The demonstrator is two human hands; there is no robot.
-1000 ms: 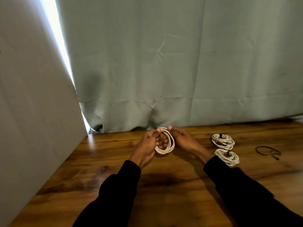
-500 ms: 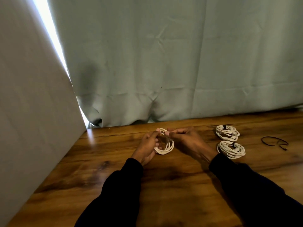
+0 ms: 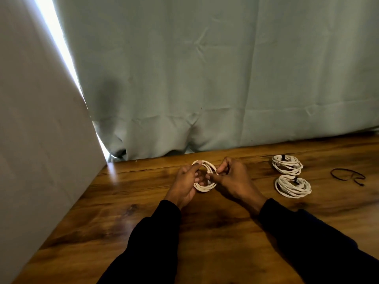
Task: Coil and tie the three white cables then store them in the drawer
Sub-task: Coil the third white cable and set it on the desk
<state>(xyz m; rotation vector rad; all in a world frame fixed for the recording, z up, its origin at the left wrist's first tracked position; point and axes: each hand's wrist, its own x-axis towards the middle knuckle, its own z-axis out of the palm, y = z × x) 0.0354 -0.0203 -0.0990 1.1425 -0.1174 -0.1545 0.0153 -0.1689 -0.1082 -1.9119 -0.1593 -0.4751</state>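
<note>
In the head view, a wooden tabletop [image 3: 143, 212] fills the lower half of the frame, and a grey-green curtain [image 3: 205, 78] hangs behind it. A pale panel [image 3: 37, 130] stands at the left edge of the frame. Near the centre, both hands hold one coiled white cable [image 3: 205, 186] just above the tabletop. The left hand [image 3: 185, 183] has its fingers [image 3: 195, 166] curled round the left side of the coil, with the thumb on the top of the loop. The right hand [image 3: 233, 179] pinches the right side of the same coil between its thumb and its bent fingers [image 3: 223, 167]. Both arms wear dark sleeves [image 3: 303, 238]. At the right of the frame, two other coiled white cables lie flat on the tabletop, well apart from the hands: the upper tied coil [image 3: 287, 164] and the lower tied coil [image 3: 293, 185], each with a small dark tie on it. They lie just beside each other. Further right, a thin black tie [image 3: 346, 176] lies loose on the wood.
</note>
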